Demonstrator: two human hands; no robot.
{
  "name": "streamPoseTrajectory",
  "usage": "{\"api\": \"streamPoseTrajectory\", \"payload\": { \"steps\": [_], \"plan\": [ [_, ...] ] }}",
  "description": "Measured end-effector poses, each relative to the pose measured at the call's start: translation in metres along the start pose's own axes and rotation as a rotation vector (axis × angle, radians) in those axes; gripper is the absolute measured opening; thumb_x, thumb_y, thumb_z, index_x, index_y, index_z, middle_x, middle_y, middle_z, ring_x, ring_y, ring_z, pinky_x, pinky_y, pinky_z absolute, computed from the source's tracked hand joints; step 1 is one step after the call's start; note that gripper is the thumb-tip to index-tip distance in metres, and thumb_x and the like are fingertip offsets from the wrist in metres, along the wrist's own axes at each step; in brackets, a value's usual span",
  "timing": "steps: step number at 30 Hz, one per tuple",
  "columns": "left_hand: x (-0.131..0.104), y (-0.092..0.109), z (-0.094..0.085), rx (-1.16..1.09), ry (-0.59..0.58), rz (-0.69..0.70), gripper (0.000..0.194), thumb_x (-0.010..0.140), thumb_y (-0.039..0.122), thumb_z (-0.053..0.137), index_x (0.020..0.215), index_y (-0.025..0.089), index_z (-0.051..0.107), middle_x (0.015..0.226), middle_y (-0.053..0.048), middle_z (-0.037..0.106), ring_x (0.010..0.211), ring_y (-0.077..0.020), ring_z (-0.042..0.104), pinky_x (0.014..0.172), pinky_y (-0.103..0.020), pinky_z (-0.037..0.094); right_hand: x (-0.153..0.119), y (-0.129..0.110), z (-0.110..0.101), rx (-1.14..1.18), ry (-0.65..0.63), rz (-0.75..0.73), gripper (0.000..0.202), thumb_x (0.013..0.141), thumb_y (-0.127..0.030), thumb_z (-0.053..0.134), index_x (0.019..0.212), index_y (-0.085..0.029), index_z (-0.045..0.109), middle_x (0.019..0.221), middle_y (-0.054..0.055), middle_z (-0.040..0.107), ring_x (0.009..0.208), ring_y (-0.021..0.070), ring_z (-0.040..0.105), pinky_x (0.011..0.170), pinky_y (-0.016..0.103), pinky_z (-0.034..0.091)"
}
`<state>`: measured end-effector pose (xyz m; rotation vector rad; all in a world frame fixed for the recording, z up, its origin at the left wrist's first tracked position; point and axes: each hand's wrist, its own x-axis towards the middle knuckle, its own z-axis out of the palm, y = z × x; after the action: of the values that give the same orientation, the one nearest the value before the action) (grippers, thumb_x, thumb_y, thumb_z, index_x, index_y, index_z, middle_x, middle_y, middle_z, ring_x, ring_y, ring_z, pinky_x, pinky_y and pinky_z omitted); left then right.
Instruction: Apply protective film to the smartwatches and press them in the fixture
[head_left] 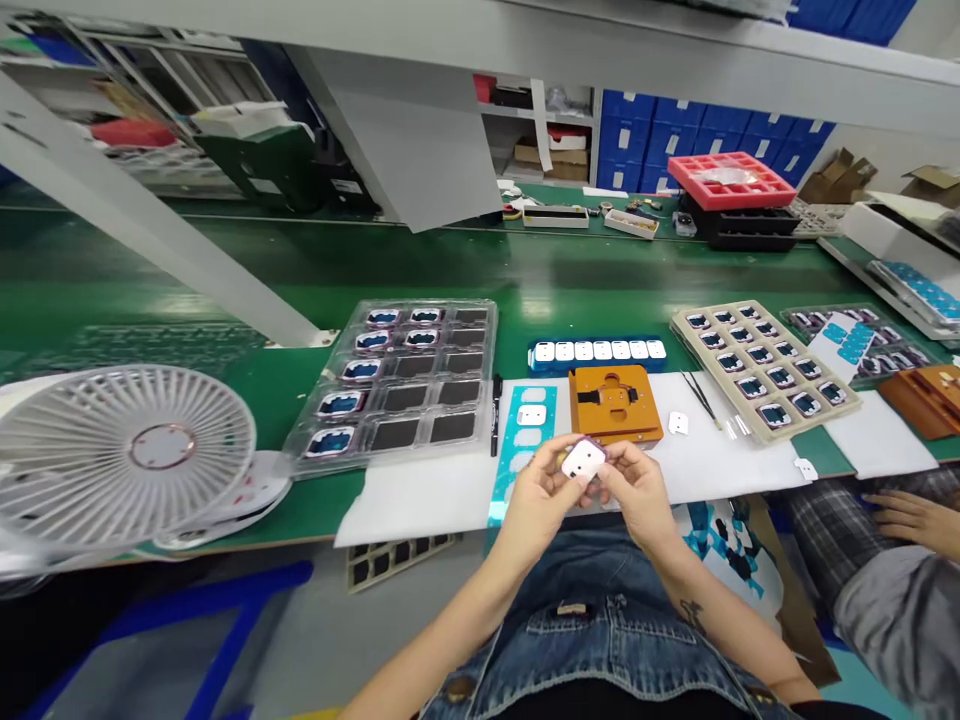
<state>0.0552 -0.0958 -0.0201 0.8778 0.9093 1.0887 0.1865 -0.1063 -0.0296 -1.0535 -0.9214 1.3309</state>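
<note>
Between both hands is a small purple-edged casing with a flat white face bearing small dark holes. My left hand grips its left side, thumb at the lower edge. On its right side, my right hand pinches it with thumb and fingers; its underside is hidden. Just beyond the hands stands an orange fixture block with a recess in its top. A teal backing sheet with white rounded-square stickers lies left of the block. To the right, a loose white sticker is near black tweezers.
A clear tray of casings sits left, beside a black marker. A blue holder carries several white pieces. A beige tray of casings lies right. A fan occupies the left end; a co-worker's hand shows at far right.
</note>
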Motion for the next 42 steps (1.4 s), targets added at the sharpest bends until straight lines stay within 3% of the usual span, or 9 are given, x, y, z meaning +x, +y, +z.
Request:
{"api": "streamPoseTrajectory", "payload": {
  "steps": [6,9,13,18,25,30,36,39,42],
  "plan": [
    [-0.006,0.003,-0.002,-0.047,-0.197,-0.172,0.049,0.070,0.033,0.076,0.108,0.016,0.050,0.070,-0.002,0.067,0.060,-0.0132,0.062,0.053,-0.021,0.050,0.000,-0.002,-0.010,-0.114,-0.031,0.054,0.024,0.074,-0.038,0.062,0.068,-0.018,0.051,0.053,-0.006,0.047,0.041,0.0055,0.040,0.037,0.017,0.034],
    [-0.006,0.002,0.000,-0.117,-0.164,-0.203,0.046,0.067,0.030,0.079,0.098,0.018,0.048,0.070,0.002,0.065,0.056,-0.0109,0.062,0.052,-0.019,0.049,-0.004,-0.002,-0.010,-0.145,-0.046,0.061,0.023,0.075,-0.039,0.063,0.073,-0.018,0.054,0.059,-0.005,0.049,0.046,0.0062,0.042,0.040,0.017,0.037],
    [-0.007,-0.001,0.006,-0.170,-0.070,-0.119,0.045,0.064,0.028,0.081,0.088,0.020,0.044,0.079,0.006,0.062,0.053,-0.0061,0.059,0.053,-0.018,0.049,-0.012,-0.004,-0.007,-0.232,-0.056,0.026,0.022,0.073,-0.036,0.066,0.078,-0.018,0.055,0.073,-0.001,0.053,0.058,0.0093,0.050,0.051,0.020,0.045],
    [-0.005,0.000,0.006,-0.234,-0.248,-0.229,0.043,0.070,0.047,0.076,0.072,0.016,0.046,0.071,0.002,0.061,0.061,-0.0098,0.061,0.058,-0.021,0.052,-0.012,-0.017,-0.020,-0.344,-0.161,-0.011,0.014,0.080,-0.032,0.056,0.079,-0.017,0.057,0.068,-0.001,0.052,0.060,0.0105,0.050,0.056,0.022,0.042],
    [0.002,-0.007,0.005,-0.255,-0.294,-0.371,0.050,0.057,0.043,0.087,0.079,0.016,0.051,0.066,0.001,0.066,0.053,-0.0094,0.063,0.050,-0.015,0.049,-0.012,-0.034,-0.029,-0.740,-0.156,-0.186,0.021,0.085,-0.022,0.055,0.065,-0.017,0.058,0.064,-0.002,0.044,0.057,0.0091,0.042,0.051,0.022,0.031],
    [0.000,-0.004,-0.001,-0.162,-0.315,-0.394,0.049,0.061,0.044,0.084,0.066,0.016,0.045,0.052,-0.002,0.065,0.041,-0.0070,0.057,0.042,-0.012,0.042,-0.013,-0.025,-0.031,-1.016,-0.238,-0.285,0.030,0.084,-0.014,0.056,0.054,-0.017,0.053,0.058,-0.003,0.042,0.054,0.0084,0.042,0.051,0.022,0.029],
    [-0.005,-0.002,-0.007,-0.104,-0.230,-0.288,0.054,0.058,0.054,0.081,0.064,0.016,0.042,0.056,0.001,0.063,0.036,-0.0046,0.051,0.033,-0.011,0.035,-0.013,-0.018,-0.028,-1.248,-0.209,-0.691,0.022,0.089,-0.024,0.054,0.070,-0.018,0.063,0.065,0.003,0.055,0.065,0.0146,0.050,0.059,0.026,0.038],
    [-0.010,-0.004,-0.007,-0.085,-0.215,-0.258,0.052,0.061,0.051,0.081,0.065,0.016,0.042,0.052,0.005,0.057,0.034,-0.0027,0.046,0.030,-0.010,0.027,-0.014,-0.025,-0.027,-1.233,-0.269,-0.733,0.017,0.091,-0.030,0.054,0.083,-0.018,0.064,0.075,0.005,0.061,0.072,0.0161,0.055,0.064,0.027,0.043],
    [-0.015,-0.008,-0.006,-0.108,-0.289,-0.292,0.051,0.062,0.052,0.080,0.081,0.019,0.045,0.051,0.007,0.057,0.034,-0.0047,0.047,0.031,-0.010,0.028,-0.017,-0.034,-0.031,-1.139,-0.366,-0.732,0.015,0.090,-0.029,0.057,0.099,-0.020,0.064,0.087,0.005,0.064,0.082,0.0166,0.057,0.070,0.027,0.048]
  ]
}}
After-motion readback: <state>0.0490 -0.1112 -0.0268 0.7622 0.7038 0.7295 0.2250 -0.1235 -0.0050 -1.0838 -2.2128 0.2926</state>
